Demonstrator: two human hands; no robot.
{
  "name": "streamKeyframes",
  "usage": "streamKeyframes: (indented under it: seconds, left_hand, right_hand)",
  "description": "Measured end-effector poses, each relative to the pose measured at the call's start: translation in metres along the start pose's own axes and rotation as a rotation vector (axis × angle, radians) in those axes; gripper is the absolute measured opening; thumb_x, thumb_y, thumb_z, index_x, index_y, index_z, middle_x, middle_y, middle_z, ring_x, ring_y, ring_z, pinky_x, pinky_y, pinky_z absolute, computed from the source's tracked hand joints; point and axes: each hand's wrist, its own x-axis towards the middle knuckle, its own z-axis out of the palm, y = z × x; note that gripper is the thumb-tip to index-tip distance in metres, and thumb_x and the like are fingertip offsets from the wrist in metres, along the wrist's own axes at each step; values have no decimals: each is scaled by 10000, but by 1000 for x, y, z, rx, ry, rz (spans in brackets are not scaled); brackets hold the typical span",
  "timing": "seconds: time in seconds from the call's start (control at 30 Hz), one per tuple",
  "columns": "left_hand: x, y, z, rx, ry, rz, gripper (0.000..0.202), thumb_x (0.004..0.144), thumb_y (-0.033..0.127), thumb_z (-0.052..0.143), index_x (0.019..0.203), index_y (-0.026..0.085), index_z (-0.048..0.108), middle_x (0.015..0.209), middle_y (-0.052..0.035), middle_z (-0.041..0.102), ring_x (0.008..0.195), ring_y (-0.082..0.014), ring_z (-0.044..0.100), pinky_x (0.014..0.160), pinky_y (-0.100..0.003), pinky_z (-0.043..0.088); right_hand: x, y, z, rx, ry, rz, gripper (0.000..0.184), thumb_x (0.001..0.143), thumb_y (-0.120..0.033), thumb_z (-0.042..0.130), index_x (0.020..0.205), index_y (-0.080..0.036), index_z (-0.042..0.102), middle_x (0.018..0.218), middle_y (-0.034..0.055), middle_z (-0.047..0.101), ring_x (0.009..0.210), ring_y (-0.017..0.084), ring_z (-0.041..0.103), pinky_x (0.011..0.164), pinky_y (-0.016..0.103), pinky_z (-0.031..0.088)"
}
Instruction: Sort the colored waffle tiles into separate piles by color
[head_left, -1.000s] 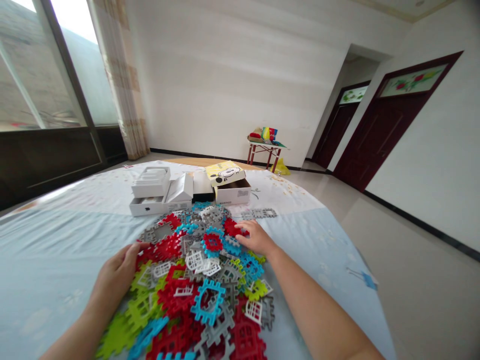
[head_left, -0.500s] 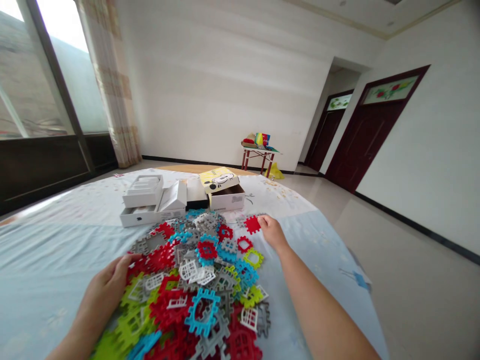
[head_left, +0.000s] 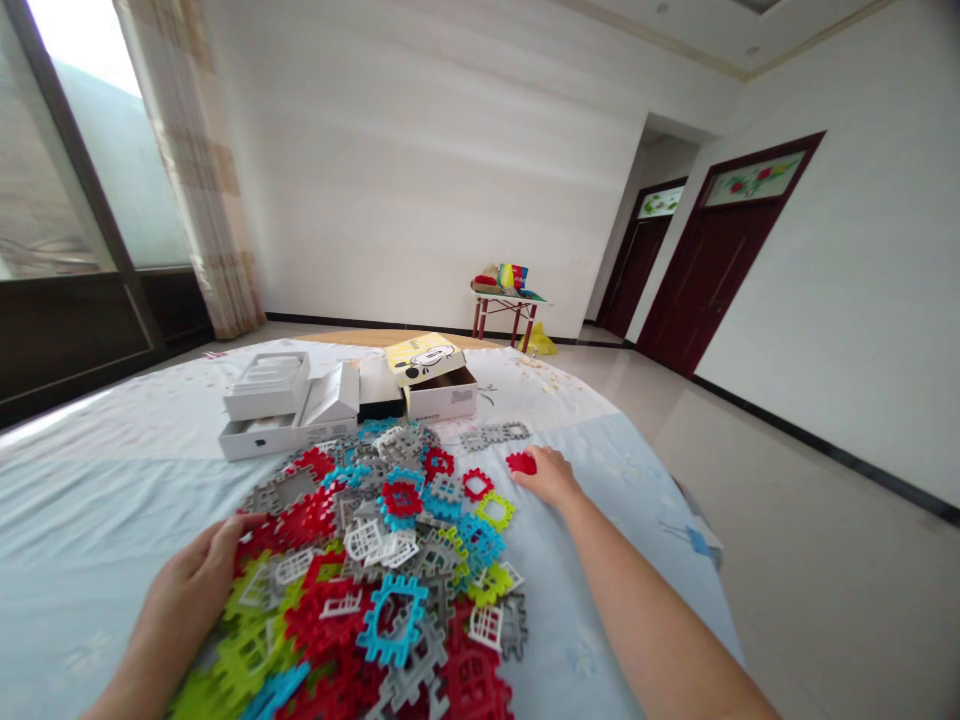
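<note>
My right hand (head_left: 551, 477) pinches a small red toothed building piece (head_left: 520, 463), which is partly covered by the fingers, just right of the pile. My left hand (head_left: 191, 585) rests at the pile's left edge, its fingertips closed on a red toothed building piece (head_left: 253, 541) that lies among others. Between the hands spreads a heap of plastic interlocking pieces: a blue frame (head_left: 393, 618), white window pieces (head_left: 364, 541), lime green plates (head_left: 247, 655) and dark red ones (head_left: 476, 675). A grey toothed strip (head_left: 495, 435) lies flat beyond my right hand.
Behind the pile stand white boxes (head_left: 259, 437) and a box with a yellow cartoon lid (head_left: 426, 357). A blue and white cloth (head_left: 622, 480) covers the round table. Farther off are a small side table (head_left: 510, 297) with bags and a yellow bag (head_left: 541, 340) on the floor.
My right hand has drawn a little nearer and turned the red piece, so less of its face shows. The grey strip behind it is now uncovered. My left hand stays at the pile.
</note>
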Motion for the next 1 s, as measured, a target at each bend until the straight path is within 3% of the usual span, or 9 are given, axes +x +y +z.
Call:
streamKeyframes:
  seconds: [0.1,0.23,0.33,0.43,0.57,0.67,0.87,1.0]
  left_hand:
    - [0,-1,0,5,-6,-20,552,730,516,290,1003,175,627,897,-43,676,811,-229,606,718,-300,455]
    - [0,-2,0,19,-31,-34,550,728,533,294,1001,190,626,819,-27,683,771,-227,611,693,-297,459]
    - [1,-1,1,17,-40,-42,557,736,539,283,1027,198,614,893,-30,679,826,-229,606,713,-296,454]
    - [2,-2,2,23,-40,-48,552,743,535,283,1035,201,611,940,-35,673,867,-233,597,743,-302,445]
    - [3,-3,2,23,-18,-17,509,743,508,308,979,195,632,900,-34,681,867,-232,595,767,-305,436]
    - [1,-4,1,5,-3,15,488,741,477,324,971,176,632,870,-38,686,839,-227,599,760,-304,439]
    - [-2,0,1,22,39,56,464,732,453,338,897,156,654,795,-42,688,783,-222,610,720,-289,458]
    - [-2,1,1,31,50,71,457,736,454,339,888,167,661,805,-38,690,804,-223,609,718,-289,462]
  right_hand:
    - [1,2,-4,-5,9,1,456,680,-439,571,1092,-245,541,1019,73,585,959,224,514,787,315,371]
    - [6,25,-11,-7,174,133,437,724,-349,529,1145,-231,505,1119,77,546,1012,223,485,814,309,368]
    - [7,43,-14,-18,304,248,483,731,-319,518,1200,-221,461,1228,82,474,1079,240,439,829,322,368]
    - [5,50,-13,-15,348,288,402,751,-309,491,1142,-221,518,1166,85,521,1056,233,460,826,321,367]
    - [1,48,-10,-8,217,214,258,788,-242,409,948,-254,610,960,26,626,931,172,538,803,289,372]
    - [1,48,-6,-41,137,181,248,763,-234,437,940,-262,609,981,1,629,930,166,542,806,286,378]
    - [6,51,2,-28,164,106,398,743,-228,462,1134,-206,535,1219,65,510,1117,217,437,914,334,346]
    - [4,35,-4,102,264,-33,360,734,-180,461,1077,-166,572,1160,89,551,1093,195,455,947,315,324]
